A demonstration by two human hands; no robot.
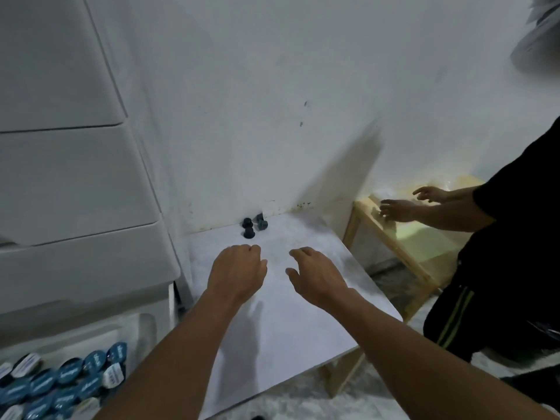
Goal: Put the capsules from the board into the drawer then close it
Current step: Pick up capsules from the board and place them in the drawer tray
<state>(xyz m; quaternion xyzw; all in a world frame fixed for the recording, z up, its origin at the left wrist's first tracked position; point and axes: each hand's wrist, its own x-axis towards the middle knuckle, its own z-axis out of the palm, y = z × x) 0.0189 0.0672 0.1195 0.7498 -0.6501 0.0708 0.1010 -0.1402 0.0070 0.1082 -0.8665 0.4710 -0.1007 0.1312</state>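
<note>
Capsules (69,377) with blue lids lay nearest in the open drawer (142,325) at lower left, then over the board (288,322) I saw the left hand (236,274) curled under, its grip beyond my telling, the right hand (315,277) loosely spread and empty, and a few dark capsules (253,227) at the far edge by the wall.

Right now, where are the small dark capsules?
Head view: small dark capsules on the pale board, far-left corner, against the white wall, ahead of the left hand.
</note>
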